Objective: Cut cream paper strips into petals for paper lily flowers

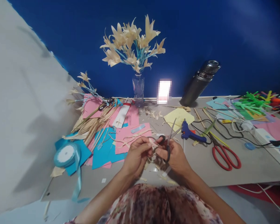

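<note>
1. The left hand [138,154] pinches a pale strip [153,142] between thumb and fingers, near the middle of the worktop's [202,165] front edge.
2. The right hand [176,155] grasps the black-handled scissors [169,147]; their blades stand apart and point toward the worktop's back edge.
3. The strip lies between the two hands, its visible part at the left fingertips, on the handle side of the scissors rather than between the blade tips.
4. The fingers cover much of the strip, so its full shape and lower end cannot be made out. Whether the right fingertips also touch it, I cannot tell.
5. Scraps beneath the hands are partly hidden and blurred.
6. Just beyond the blades, toward the back edge, lies a yellow sheet [175,116], with a blue glue gun [191,133] to its right.
7. Nearer the right edge lie red-handled scissors [226,155]. A white power strip [268,143] is cut off by the picture's border.
8. Toward the left edge sits a ribbon roll [64,154], its loose end hanging past the front edge.
9. By the back edge, a bright rectangle [164,91] is too pixelated to identify, right of a glass vase [138,90].
</note>
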